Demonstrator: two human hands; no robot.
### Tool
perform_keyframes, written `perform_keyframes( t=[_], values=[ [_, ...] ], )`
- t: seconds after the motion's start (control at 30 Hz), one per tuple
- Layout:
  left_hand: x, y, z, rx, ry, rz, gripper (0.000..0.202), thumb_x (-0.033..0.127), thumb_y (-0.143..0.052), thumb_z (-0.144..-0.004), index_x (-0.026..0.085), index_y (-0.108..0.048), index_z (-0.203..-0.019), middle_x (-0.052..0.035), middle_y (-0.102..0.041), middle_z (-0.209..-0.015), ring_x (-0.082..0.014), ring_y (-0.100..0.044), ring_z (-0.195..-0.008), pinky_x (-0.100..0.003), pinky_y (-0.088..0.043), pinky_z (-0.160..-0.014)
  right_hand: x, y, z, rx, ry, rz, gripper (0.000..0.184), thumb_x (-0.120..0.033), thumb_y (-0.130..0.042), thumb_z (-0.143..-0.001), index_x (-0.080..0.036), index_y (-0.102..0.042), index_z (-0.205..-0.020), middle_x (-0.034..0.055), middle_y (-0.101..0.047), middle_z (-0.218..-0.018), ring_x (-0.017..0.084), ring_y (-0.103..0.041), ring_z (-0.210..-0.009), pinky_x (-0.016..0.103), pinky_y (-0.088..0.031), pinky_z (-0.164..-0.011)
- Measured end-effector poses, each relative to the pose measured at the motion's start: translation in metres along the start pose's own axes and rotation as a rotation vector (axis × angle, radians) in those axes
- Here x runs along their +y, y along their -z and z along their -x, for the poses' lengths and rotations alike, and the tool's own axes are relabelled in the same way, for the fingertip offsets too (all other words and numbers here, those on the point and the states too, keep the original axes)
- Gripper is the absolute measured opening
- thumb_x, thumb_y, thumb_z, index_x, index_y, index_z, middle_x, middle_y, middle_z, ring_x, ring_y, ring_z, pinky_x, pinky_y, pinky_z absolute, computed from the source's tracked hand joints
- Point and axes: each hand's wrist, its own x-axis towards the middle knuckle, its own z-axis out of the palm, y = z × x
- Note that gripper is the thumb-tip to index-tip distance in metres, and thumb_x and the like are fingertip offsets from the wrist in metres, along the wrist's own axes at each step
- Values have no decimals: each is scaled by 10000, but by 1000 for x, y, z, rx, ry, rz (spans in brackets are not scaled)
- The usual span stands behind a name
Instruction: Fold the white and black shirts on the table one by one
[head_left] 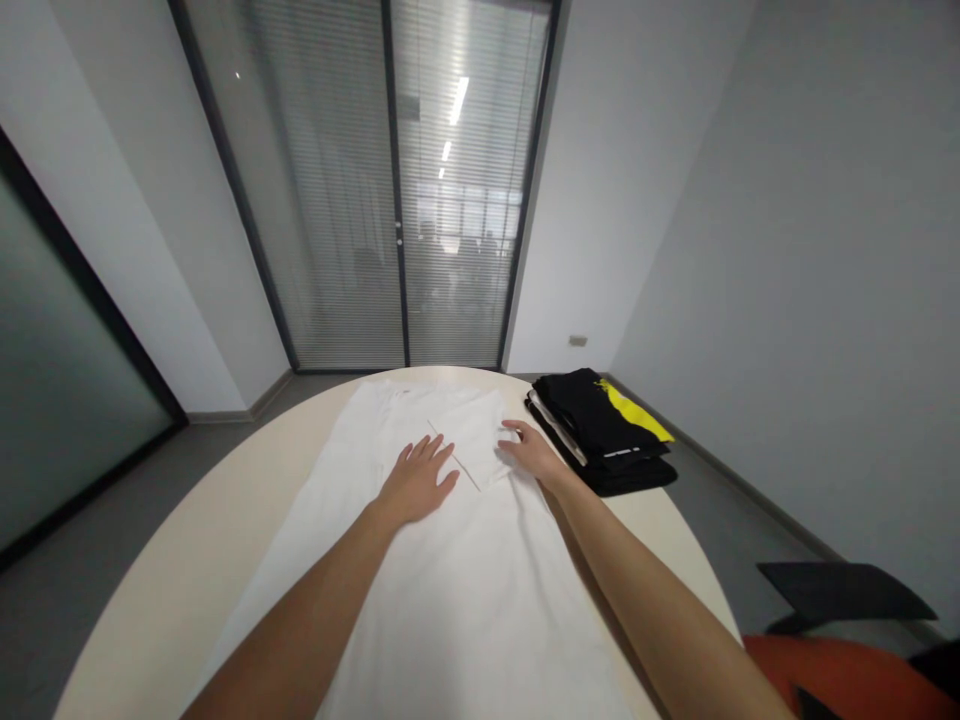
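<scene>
A white garment, seemingly a T-shirt (457, 580), lies spread over the round table, running from the far edge towards me. A thin dark line crosses its upper part at a slant. My left hand (420, 482) rests flat on the cloth beside this line, fingers spread and holding nothing. At the garment's upper right edge is my right hand (531, 452), its fingers curved and apart, touching the cloth there. No grip on the fabric can be made out.
A pile of folded dark clothes (600, 425), with a yellow patch on top, sits at the right rim of the pale round table (247, 520). An orange and black chair (840, 670) stands at the lower right. Beyond the table is a glass partition (337, 220) with blinds.
</scene>
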Motion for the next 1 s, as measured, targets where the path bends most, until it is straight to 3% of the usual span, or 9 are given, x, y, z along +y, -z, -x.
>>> perform_keyframes(
  t=[0.17, 0.27, 0.43, 0.57, 0.7, 0.8, 0.93, 1.0],
  values=[
    [-3, -2, -1, 6, 1, 17, 579, 515, -365, -993, 240, -435, -1498, -81, -309, -1624, -293, -257, -1505, -526, -207, -1208, -6, -2, 2, -26, -15, -7, 729, -93, -547, -718, -169, -463, -1438, 120, -642, -1320, 214, -652, -1143, 331, -520, -949],
    [-5, -3, -3, -5, 0, 32, 591, 525, -307, -1008, 227, -432, -1502, -76, -314, -1622, -293, -254, -1505, -522, -204, -1211, -16, -5, 2, -29, 18, 25, 838, -43, -496, -651, -125, -427, -1482, 129, -561, -1439, 209, -571, -1279, 328, -449, -1066],
    [-10, -7, -8, -6, 22, 79, 579, 461, -168, -1044, 229, -388, -1526, -51, -346, -1610, -264, -266, -1503, -502, -205, -1215, -46, -13, -3, -76, 114, 136, 877, -25, -468, -615, -82, -427, -1489, 122, -547, -1458, 216, -525, -1333, 336, -370, -1145],
    [-14, -7, -9, -1, 21, 115, 562, 353, -133, -1048, 210, -309, -1562, -51, -358, -1603, -227, -272, -1502, -462, -208, -1222, -76, -33, -5, -103, 188, 204, 832, -22, -487, -659, -77, -433, -1487, 134, -543, -1459, 238, -500, -1357, 346, -357, -1158],
    [-20, -7, -13, 64, 121, 394, 609, 401, -32, -1052, 205, -267, -1578, -55, -409, -1572, -159, -341, -1470, -381, -239, -1218, -95, -68, 0, -156, 243, 259, 789, -86, -563, -748, -80, -382, -1516, 152, -493, -1499, 259, -466, -1383, 352, -350, -1166],
    [-26, -10, -19, 155, 242, 698, 686, 530, -36, -1036, 197, -336, -1555, -80, -492, -1513, -187, -414, -1431, -379, -295, -1191, -97, -90, 6, -255, 248, 233, 827, -155, -630, -768, -97, -338, -1539, 159, -488, -1501, 279, -461, -1384, 389, -363, -1161],
    [-32, -15, -26, 251, 292, 821, 669, 548, -143, -1034, 169, -397, -1523, -91, -407, -1567, -217, -378, -1453, -385, -312, -1184, -92, -94, 19, -350, 220, 251, 990, -203, -761, -674, -49, -305, -1539, 229, -336, -1578, 308, -344, -1458, 391, -302, -1192],
    [-31, -15, -27, 254, 241, 790, 621, 511, -188, -1039, 177, -444, -1495, -70, -422, -1563, -202, -388, -1448, -367, -311, -1187, -91, -87, 29, -322, 227, 318, 956, -256, -795, -663, -68, -376, -1501, 226, -391, -1544, 316, -394, -1425, 396, -333, -1165]
  ],
)
